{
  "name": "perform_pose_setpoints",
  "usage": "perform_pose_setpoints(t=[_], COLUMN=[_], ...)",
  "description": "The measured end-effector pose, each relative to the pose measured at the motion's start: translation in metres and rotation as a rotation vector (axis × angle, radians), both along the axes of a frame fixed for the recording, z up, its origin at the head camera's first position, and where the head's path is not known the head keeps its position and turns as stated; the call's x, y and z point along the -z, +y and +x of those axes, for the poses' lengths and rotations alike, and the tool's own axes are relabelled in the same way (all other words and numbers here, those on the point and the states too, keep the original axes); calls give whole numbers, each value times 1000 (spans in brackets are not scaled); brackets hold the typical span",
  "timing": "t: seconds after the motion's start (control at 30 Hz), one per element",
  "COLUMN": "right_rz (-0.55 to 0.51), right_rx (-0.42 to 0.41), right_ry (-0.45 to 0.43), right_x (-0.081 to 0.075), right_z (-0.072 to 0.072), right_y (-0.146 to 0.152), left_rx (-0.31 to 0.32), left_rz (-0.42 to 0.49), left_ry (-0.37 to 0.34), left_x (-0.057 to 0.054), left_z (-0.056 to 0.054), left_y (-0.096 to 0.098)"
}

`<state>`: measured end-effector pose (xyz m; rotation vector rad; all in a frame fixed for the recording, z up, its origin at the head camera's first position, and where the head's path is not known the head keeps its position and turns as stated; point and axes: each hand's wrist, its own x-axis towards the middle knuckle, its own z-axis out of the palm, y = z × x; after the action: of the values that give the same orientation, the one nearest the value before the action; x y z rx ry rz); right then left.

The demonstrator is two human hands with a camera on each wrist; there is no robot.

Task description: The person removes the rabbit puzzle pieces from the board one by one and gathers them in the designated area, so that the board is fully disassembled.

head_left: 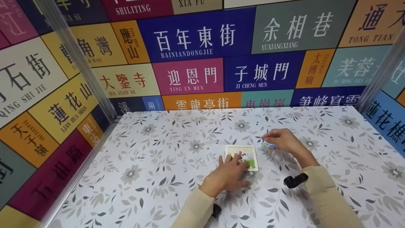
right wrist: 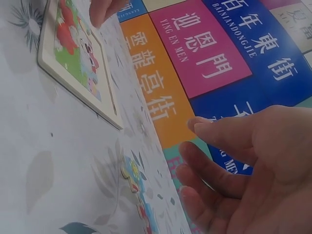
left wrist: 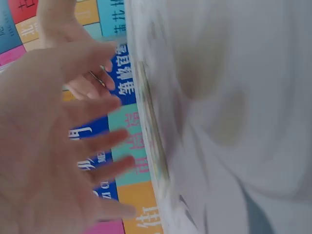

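Multicoloured wall (head_left: 196,41) of panels with Chinese lettering, 2 translucent posts (head_left: 79,60), white tabletop (head_left: 110,202) patterned with grey flowers

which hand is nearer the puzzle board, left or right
Left. The left hand is over the lower-left part of the puzzle board; the right hand is off to its right, over the loose puzzle pieces.

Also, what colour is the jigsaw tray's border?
The border is pale cream, clearest in the right wrist view.

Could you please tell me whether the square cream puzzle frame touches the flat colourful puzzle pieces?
Apart: the right wrist view shows bare patterned tabletop between the cream frame and the colourful pieces.
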<state>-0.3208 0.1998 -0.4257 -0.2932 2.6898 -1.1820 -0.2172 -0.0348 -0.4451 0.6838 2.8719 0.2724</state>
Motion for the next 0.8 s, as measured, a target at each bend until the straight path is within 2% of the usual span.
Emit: perform_pose_setpoints(t=[0.13,0.27,0.43,0.57,0.8], right_rz=[13,11,-4,5,-8], right_rx=[-4,-23,-108,-204,-290], right_ry=[-25,-54,-30,12,-38], right_x=[1,2,5,12,30], right_z=[-1,-5,-12,-17,-21], right_y=[-6,-17,-36,-52,-74], left_rx=[-48,-67,-33,-32,-8], left_rz=[-65,-83,-88,-103,-142], left_ry=[-94,-156,-142,-135,-106], left_x=[0,-1,-2,-3,-3], left_z=[4,6,7,8,8], left_y=[1,2,2,1,0])
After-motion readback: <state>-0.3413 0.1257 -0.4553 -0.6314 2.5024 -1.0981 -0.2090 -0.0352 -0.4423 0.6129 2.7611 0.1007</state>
